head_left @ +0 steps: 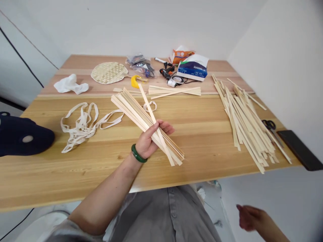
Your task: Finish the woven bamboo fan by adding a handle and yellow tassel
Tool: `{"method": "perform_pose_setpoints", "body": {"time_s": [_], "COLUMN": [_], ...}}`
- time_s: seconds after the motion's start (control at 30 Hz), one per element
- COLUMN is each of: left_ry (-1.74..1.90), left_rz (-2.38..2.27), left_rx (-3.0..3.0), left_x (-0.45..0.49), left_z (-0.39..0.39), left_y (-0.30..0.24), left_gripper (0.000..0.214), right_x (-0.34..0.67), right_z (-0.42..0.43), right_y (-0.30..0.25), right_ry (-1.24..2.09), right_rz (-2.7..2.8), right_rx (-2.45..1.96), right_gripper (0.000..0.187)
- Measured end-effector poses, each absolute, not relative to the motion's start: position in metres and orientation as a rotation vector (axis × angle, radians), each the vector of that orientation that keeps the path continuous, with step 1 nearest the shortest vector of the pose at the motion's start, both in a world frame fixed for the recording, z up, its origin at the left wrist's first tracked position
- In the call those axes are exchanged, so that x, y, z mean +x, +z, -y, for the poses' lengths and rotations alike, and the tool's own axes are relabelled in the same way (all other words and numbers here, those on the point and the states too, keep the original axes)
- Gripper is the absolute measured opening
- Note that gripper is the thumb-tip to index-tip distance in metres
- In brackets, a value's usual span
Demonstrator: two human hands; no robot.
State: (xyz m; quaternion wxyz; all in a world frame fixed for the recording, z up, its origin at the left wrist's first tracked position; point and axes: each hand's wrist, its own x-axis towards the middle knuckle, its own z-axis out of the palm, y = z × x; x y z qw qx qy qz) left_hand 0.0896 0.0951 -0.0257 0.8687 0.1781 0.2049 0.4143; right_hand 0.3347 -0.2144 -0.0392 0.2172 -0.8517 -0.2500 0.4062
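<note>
My left hand is closed around a bundle of thin, pale wooden strips above the middle of the table. One loose strip lies crosswise over the bundle, under my left thumb. A green bangle circles the wrist. Past the table's front edge, low on the right, hangs my right hand, with no object seen in it. Its fingers are blurred, so I cannot tell how far they are curled. A larger loose pile of strips lies on the table's right side, and a small stack lies behind my left hand.
White fabric tape lies tangled on the left, near a dark blue object. Along the back are a woven fan, white cloth, glue gun, tape roll and blue box. Scissors and a phone lie right.
</note>
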Motion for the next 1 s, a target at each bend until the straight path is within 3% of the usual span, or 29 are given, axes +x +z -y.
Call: {"method": "perform_pose_setpoints", "body": {"time_s": [0.2,0.33,0.43,0.87,1.0], "left_ry": [0.908,0.924,0.926,0.761,0.743], "left_rz": [-0.387,-0.35,-0.357,-0.292,-0.321], "left_rx": [0.377,0.353,0.336,0.346,0.351], "left_x": [0.086,0.084,0.083,0.072,0.073], "left_z": [-0.097,-0.099,-0.1,-0.1,-0.101], "left_y": [-0.025,-0.024,-0.022,-0.018,-0.018], "left_gripper": [0.009,0.018,0.022,0.008,0.01], "right_x": [0.31,0.27,0.25,0.269,0.299], "right_z": [0.126,0.064,0.041,0.032,0.068], "right_y": [0.023,0.033,0.022,0.007,0.021], "right_ry": [1.009,1.324,1.417,1.072,0.965], "right_rz": [0.992,1.11,1.144,0.6,0.657], "right_rx": [-1.916,-1.792,-1.765,-1.539,-1.624], "right_gripper": [0.037,0.048,0.032,0.032,0.032]}}
